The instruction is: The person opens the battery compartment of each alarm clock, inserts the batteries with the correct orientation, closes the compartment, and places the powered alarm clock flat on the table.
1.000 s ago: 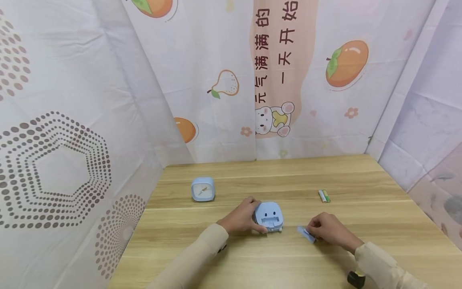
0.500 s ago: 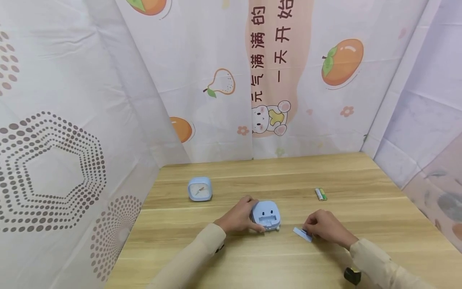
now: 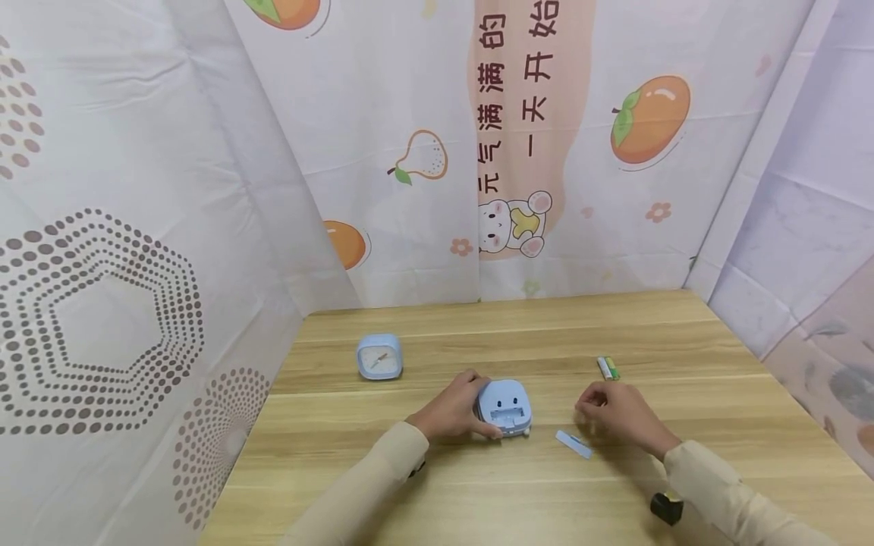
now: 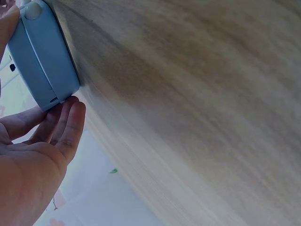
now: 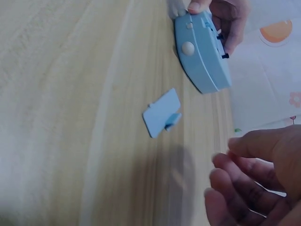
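Woodgrain tbl (image 3: 492, 500): LH (image 3: 456, 408) grips rounded plastic case (image 3: 503, 391), RH (image 3: 620, 413) nr rect. panel (image 3: 573, 444).

My right hand (image 3: 623, 413) has room forward over bare tabletop (image 3: 556, 356) to the batteries (image 3: 604, 368); leftward, the low battery cover (image 3: 573, 444) and my left hand (image 3: 453, 409) gripping the clock (image 3: 508, 390) obstruct.

I faced a wooden table (image 3: 519, 500) with streaky grain. Behind it hung a white curtain (image 3: 369, 91) printed with orange fruit (image 3: 652, 121) (and a cartoon animal (image 3: 498, 227)); on my left, a pale sheet (image 3: 157, 152) carried rings of brown dots (image 3: 179, 303).
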### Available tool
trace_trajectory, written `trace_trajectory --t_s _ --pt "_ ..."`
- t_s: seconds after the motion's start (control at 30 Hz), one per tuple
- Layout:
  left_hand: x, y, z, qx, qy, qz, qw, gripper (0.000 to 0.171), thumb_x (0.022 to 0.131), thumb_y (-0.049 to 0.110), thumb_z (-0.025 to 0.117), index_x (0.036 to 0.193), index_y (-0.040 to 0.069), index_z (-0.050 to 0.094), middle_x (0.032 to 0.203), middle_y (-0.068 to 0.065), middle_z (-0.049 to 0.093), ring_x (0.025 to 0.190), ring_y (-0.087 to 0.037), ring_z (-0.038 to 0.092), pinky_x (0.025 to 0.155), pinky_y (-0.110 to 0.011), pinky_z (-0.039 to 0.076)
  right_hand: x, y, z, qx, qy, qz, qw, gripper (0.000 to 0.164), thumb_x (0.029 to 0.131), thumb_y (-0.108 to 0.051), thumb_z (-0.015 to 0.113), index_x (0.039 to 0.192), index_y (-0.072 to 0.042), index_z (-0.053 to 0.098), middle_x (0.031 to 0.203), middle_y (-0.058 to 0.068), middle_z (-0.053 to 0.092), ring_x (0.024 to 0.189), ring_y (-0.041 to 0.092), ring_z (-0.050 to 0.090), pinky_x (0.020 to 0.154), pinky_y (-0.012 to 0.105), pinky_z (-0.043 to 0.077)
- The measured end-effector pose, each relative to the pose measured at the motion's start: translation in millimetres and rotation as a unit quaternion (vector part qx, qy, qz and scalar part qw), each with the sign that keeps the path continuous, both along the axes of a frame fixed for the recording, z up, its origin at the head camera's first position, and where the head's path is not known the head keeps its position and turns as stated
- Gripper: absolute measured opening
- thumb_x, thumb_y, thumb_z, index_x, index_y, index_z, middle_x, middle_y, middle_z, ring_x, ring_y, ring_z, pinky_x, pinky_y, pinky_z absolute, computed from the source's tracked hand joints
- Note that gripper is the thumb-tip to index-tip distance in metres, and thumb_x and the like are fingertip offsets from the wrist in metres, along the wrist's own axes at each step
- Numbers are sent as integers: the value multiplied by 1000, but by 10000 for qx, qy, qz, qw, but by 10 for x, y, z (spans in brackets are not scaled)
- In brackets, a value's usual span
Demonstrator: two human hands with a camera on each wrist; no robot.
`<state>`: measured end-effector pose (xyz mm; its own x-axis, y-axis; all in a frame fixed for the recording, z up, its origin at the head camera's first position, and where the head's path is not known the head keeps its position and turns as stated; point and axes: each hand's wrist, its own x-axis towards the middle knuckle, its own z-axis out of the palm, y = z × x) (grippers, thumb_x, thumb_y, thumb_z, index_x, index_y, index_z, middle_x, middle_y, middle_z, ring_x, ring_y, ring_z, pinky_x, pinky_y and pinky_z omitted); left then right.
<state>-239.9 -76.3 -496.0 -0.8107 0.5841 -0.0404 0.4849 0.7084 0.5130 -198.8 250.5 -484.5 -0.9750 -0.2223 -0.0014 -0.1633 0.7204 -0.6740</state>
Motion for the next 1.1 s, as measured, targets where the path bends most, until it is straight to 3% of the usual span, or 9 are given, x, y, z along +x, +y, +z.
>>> trace_trajectory --t_s 0.27,0.63,1.1 --pt "-26 -2 -41 4 37 20 10000 100 72 59 88 148 4 52 131 -1 53 114 -11 52 101 -29 48 -125 162 47 42 31 -438 9990 18 99 -26 70 100 -9 76 88 -2 71 84 18 61 71 35 49" --pt "-25 7 -32 -9 11 43 10000 99 72 57 89 148 5 52 131 -1 52 114 -10 52 102 -28 47 -268 458 -14 -484 -431 -816 9946 35 104 -30 63 114 3 69 97 12 71 78 22 64 61 35 56" --pt "-34 4 -34 -10 -10 61 10000 99 72 58 89 147 4 53 131 -3 52 114 -12 52 102 -30 48 -432 624 -56 -517 -409 -1240 9901 29 103 -19 59 112 6 69 93 14 71 77 24 64 58 32 55"
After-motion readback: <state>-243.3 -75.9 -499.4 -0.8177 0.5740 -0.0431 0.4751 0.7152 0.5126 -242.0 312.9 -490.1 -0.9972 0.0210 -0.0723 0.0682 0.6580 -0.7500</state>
